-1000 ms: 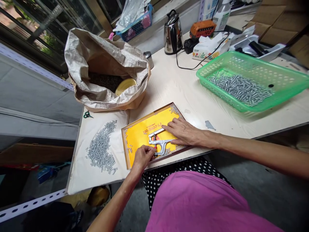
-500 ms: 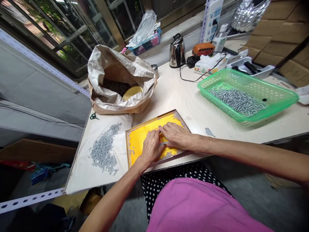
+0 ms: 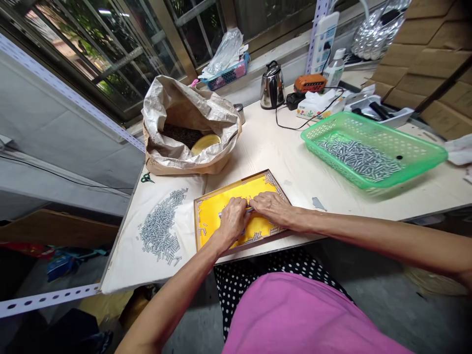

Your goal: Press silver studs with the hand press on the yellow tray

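A shallow brown-edged tray (image 3: 211, 194) with a bright yellow bottom lies at the table's front edge, small metal pins along its sides. Over its middle, my left hand (image 3: 234, 216) is closed round something mostly hidden; a bluish-grey bit shows beside the fingers. My right hand (image 3: 271, 206) meets it from the right, fingers curled and pressed together near a thin greyish piece between the hands. What the fingers grip is too small to name. Left of the tray a heap of metal pins (image 3: 161, 226) is spread on the pale table.
An open sack (image 3: 191, 164) with dark contents and a yellow bowl (image 3: 206, 142) stands behind the tray. On the right is a green basket (image 3: 409, 174) of metal pins. A kettle (image 3: 272, 88), tissue box (image 3: 309, 108) and scissors (image 3: 147, 178) lie farther back.
Both hands have shifted slightly within the tray and drawn closer at the fingertips. A bluish-grey piece now shows left of my left hand. The whole view has shifted slightly.
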{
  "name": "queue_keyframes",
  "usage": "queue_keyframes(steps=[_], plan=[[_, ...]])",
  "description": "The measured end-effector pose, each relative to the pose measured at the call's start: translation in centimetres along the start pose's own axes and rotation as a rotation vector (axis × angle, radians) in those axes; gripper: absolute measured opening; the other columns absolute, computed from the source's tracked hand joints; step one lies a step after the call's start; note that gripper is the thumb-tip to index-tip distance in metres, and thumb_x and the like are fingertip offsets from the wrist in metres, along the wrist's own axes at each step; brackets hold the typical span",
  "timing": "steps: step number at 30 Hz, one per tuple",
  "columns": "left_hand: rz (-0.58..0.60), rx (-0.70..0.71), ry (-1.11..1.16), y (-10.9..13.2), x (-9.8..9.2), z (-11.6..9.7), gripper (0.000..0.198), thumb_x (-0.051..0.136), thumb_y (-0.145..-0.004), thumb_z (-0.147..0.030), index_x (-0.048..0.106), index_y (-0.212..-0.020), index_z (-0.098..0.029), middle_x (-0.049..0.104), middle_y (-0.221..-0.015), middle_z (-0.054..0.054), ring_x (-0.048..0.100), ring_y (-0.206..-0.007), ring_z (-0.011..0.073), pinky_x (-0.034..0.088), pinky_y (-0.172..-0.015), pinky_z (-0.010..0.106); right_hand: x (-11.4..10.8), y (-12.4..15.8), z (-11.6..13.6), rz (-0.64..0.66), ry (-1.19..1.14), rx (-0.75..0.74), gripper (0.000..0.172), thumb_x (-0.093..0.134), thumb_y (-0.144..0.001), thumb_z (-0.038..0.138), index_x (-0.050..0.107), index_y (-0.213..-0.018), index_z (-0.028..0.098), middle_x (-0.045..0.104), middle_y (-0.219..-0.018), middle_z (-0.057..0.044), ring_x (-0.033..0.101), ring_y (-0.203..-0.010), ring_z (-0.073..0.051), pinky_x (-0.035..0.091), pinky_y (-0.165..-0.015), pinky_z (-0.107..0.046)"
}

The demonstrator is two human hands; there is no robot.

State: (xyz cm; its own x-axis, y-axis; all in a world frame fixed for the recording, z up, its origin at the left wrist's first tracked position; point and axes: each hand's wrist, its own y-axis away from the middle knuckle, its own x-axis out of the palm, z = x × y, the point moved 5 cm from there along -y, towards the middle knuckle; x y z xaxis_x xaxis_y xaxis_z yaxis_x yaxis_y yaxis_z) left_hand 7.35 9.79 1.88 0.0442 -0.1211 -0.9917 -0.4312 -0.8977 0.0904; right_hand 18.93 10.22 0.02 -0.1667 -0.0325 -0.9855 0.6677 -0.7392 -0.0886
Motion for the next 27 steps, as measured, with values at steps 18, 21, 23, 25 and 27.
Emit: queue_keyframes(steps=[18,21,23,25,27], plan=[[-0.041,-0.134,0.668,-1.9,-1.1,6.6,0.012,0.067,-0.081,-0.026,0.077,-0.080,-0.018,0.071,-0.079,0.004,0.064,-0.076,0.0185,0.048,-0.075,0.026,0.5,2.0,1.2,-0.240,0.083,-0.217,0.019,0.045,-0.099,0.018,0.064,-0.098,0.019,0.064,-0.121,-0.011,0.051,-0.112,-0.024,0.036,-0.095,-0.044],[-0.179,-0.280,0.825,-1.6,-1.6,9.8,0.030,0.058,-0.089,-0.037,0.076,-0.100,-0.016,0.074,-0.102,0.008,0.067,-0.085,0.0195,0.052,-0.078,0.029,-0.1,3.0,0.6,-0.350,0.076,-0.194,0.024,0.040,-0.101,0.016,0.060,-0.089,0.018,0.065,-0.080,-0.003,0.053,-0.074,-0.017,0.036,-0.077,-0.035],[-0.280,-0.364,0.760,-1.0,-1.4,11.3,0.034,0.053,-0.093,-0.036,0.074,-0.107,-0.015,0.074,-0.109,0.010,0.067,-0.091,0.0212,0.053,-0.084,0.033,-1.0,3.8,-0.4,-0.440,0.021,-0.138,0.026,0.040,-0.103,0.021,0.058,-0.084,0.018,0.061,-0.072,-0.001,0.049,-0.064,-0.015,0.033,-0.068,-0.031],[-0.293,-0.343,0.598,-0.4,-0.6,11.1,0.029,0.055,-0.093,-0.032,0.075,-0.106,-0.014,0.073,-0.109,0.011,0.066,-0.098,0.0234,0.050,-0.093,0.038,-2.0,4.5,-1.5,-0.506,-0.030,-0.062,0.025,0.040,-0.103,0.024,0.057,-0.085,0.018,0.061,-0.071,0.000,0.049,-0.063,-0.014,0.032,-0.065,-0.029],[-0.230,-0.222,0.435,-0.2,0.8,9.2,0.025,0.060,-0.091,-0.030,0.075,-0.106,-0.016,0.072,-0.114,0.011,0.062,-0.106,0.0254,0.047,-0.100,0.041,-2.9,5.0,-2.2,-0.526,-0.037,-0.017,0.022,0.041,-0.103,0.023,0.057,-0.087,0.019,0.061,-0.073,0.000,0.049,-0.064,-0.013,0.031,-0.064,-0.028]])
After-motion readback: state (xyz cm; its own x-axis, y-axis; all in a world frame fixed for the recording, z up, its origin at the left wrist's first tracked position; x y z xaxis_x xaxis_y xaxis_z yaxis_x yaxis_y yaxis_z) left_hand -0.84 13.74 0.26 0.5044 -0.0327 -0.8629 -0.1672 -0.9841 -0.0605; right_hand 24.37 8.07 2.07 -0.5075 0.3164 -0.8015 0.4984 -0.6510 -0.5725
